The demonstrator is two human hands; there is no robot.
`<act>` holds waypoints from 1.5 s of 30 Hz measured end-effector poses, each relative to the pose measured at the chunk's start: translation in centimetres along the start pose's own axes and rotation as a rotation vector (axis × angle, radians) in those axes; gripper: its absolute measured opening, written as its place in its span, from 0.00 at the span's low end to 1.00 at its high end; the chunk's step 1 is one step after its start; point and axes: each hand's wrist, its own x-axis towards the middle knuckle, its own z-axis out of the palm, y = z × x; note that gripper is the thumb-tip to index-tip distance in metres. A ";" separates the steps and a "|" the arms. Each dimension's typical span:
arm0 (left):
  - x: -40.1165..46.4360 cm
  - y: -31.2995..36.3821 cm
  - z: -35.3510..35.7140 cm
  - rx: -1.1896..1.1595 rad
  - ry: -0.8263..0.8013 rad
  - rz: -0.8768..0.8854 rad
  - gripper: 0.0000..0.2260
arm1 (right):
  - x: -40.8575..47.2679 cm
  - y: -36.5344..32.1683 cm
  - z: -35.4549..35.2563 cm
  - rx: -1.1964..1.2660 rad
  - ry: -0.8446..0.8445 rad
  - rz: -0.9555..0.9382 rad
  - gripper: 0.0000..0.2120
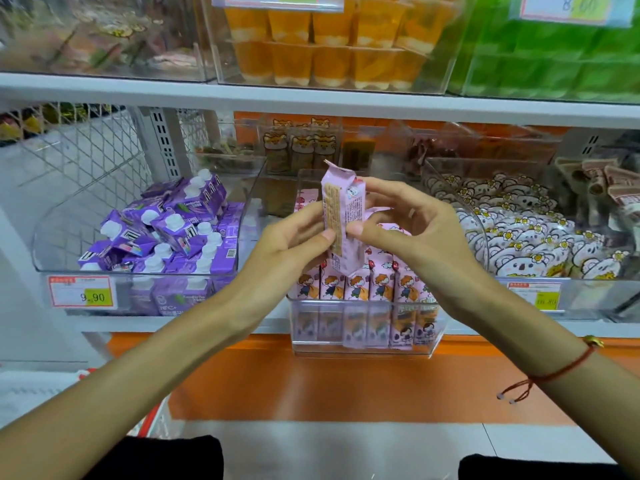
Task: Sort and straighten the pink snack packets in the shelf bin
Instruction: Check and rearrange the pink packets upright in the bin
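At frame centre, we are pinching one pink snack packet (343, 216) upright between left hand (294, 244) and right hand (412, 230), both grips clamped, above the clear shelf bin (363, 348).

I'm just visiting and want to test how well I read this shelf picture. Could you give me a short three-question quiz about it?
1. True or false: both hands hold the same pink packet.
2. What fills the bin left of the clear bin of pink packets?
A. purple cartons
B. green bottles
C. red tins
3. How do the pink packets in the front row of the bin stand?

Key
1. True: the left hand and the right hand each pinch it with thumb and fingers, above the bin.
2. A: purple cartons with white caps, lying jumbled.
3. Upright, side by side, printed fronts facing out.
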 end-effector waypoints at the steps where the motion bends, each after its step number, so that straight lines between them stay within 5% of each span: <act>1: -0.1 0.1 -0.1 0.049 0.028 0.061 0.17 | 0.0 0.1 -0.1 0.008 -0.017 0.001 0.20; 7: -0.6 0.4 -0.8 0.490 0.193 0.408 0.19 | -0.1 0.2 -0.7 0.038 -0.056 -0.021 0.15; 13: -0.7 0.4 -0.6 0.494 0.340 0.389 0.16 | -0.5 0.4 0.3 0.001 -0.103 0.089 0.33; 19: -0.4 0.8 -0.1 0.495 0.267 0.307 0.16 | -0.1 0.4 1.0 0.044 0.089 0.103 0.15; 24: 0.5 0.9 0.1 0.241 0.118 0.125 0.15 | 0.9 1.0 0.4 0.068 0.000 0.107 0.16; 36: 1.4 0.2 -0.8 0.536 0.384 0.312 0.14 | 2.8 1.7 0.5 -0.118 0.112 -0.127 0.05; 41: 0.3 -0.8 -3.1 0.560 0.410 0.020 0.21 | 3.0 3.2 -0.8 -0.112 0.456 0.028 0.11; 45: -0.3 -1.8 -3.3 0.451 0.286 -0.234 0.26 | 4.4 4.2 -0.2 -0.231 0.498 0.104 0.13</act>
